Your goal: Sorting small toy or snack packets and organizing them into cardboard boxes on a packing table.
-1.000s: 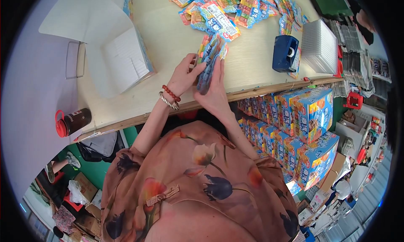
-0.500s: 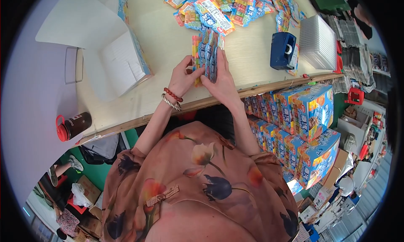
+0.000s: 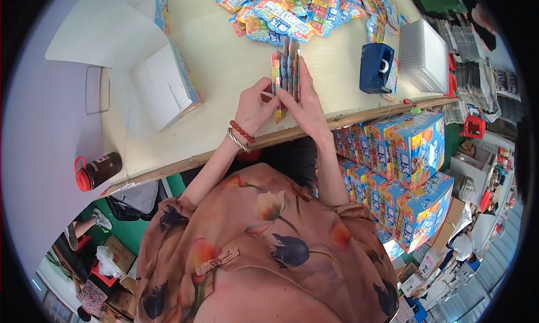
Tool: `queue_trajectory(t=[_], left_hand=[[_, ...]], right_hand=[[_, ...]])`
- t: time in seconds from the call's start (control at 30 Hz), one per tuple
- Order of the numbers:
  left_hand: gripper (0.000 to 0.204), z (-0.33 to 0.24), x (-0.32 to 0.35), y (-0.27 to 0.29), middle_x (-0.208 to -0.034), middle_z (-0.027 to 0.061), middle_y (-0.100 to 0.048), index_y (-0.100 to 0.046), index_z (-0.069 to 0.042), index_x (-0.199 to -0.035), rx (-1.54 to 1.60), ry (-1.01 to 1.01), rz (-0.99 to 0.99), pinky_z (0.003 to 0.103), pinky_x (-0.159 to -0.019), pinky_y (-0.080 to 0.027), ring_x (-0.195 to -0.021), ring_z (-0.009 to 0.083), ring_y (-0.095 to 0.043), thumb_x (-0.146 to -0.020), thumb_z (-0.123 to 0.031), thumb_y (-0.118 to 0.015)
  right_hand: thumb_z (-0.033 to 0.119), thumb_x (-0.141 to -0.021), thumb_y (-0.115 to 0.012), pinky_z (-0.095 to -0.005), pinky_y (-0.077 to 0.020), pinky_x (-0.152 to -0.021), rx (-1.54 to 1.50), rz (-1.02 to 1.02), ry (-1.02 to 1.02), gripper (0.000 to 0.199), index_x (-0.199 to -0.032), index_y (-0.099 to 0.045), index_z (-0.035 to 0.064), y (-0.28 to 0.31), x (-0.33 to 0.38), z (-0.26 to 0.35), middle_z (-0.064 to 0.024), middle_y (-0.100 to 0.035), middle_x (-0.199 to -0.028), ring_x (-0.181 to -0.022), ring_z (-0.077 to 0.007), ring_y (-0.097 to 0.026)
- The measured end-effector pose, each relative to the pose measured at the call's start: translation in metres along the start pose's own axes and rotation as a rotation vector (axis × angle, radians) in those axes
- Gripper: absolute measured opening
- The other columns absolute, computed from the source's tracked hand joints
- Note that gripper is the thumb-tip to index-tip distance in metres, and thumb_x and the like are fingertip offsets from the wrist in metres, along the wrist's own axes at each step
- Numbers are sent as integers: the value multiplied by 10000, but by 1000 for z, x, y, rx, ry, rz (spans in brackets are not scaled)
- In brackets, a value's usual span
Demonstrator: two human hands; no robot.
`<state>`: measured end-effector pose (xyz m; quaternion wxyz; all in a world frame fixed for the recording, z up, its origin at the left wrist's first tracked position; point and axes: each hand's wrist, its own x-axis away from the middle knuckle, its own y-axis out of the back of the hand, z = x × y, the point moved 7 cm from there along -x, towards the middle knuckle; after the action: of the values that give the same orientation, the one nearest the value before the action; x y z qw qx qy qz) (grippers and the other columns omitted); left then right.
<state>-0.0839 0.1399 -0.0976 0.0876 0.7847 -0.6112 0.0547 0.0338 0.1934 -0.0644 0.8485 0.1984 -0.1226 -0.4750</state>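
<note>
Colourful flat packets point(image 3: 289, 70), stacked, upright on edge, slightly fanned, between fingers point(image 3: 304, 76)

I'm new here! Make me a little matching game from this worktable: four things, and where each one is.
1. Bottle
2. Packets
3. Tape dispenser
4. Printed boxes

A. Between left hand and right hand
B. Stacked below the tabletop, on the right
C. Near the tabletop's left end
D. On the tabletop, right of the hands

Pairs: 1-C, 2-A, 3-D, 4-B
</note>
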Motion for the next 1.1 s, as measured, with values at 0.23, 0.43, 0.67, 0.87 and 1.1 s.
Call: queue_trajectory(t=[0.23,0.43,0.67,0.87,1.1], left_hand=[[255,-8,-2,-3,-905,80,-652,-558,6,-1046,-40,57,93,243,-640,-511,-771,121,-651,-842,-93,-673],[311,18,-5,14,-1010,130,-628,-448,42,-1115,200,65,-19,267,-738,-538,-877,163,-653,-852,-14,-606],[337,28,-6,14,-1017,138,-626,-411,32,-1159,222,112,-17,282,-747,-529,-906,173,-641,-877,-29,-586],[457,19,-4,15,-1003,122,-631,-423,17,-1160,253,262,-36,270,-718,-528,-891,159,-629,-818,-105,-700],[405,35,-7,44,-957,95,-619,-462,25,-1061,143,132,-188,241,-662,-522,-827,125,-609,-758,-39,-723]], right_hand=[[106,-843,-582,-435,-496,-773,82,-178,-126,701,-1410,-198,-41,16,-9,4,-300,-564,-1076,-940,-403,-609],[30,-789,-593,-410,-523,-680,167,-276,-45,684,-1377,-245,9,37,-11,-6,-256,-635,-919,-808,-366,-658],[79,-782,-672,-415,-516,-740,151,-261,-21,743,-1378,-235,-2,32,-15,-7,-259,-633,-961,-894,-373,-649],[20,-743,-665,-463,-488,-798,136,-210,-82,784,-1389,-220,12,24,-17,-3,-312,-552,-1103,-968,-455,-581],[32,-728,-658,-416,-505,-784,247,-220,-47,771,-1388,-260,35,32,-20,-5,-255,-620,-1033,-946,-390,-625]])
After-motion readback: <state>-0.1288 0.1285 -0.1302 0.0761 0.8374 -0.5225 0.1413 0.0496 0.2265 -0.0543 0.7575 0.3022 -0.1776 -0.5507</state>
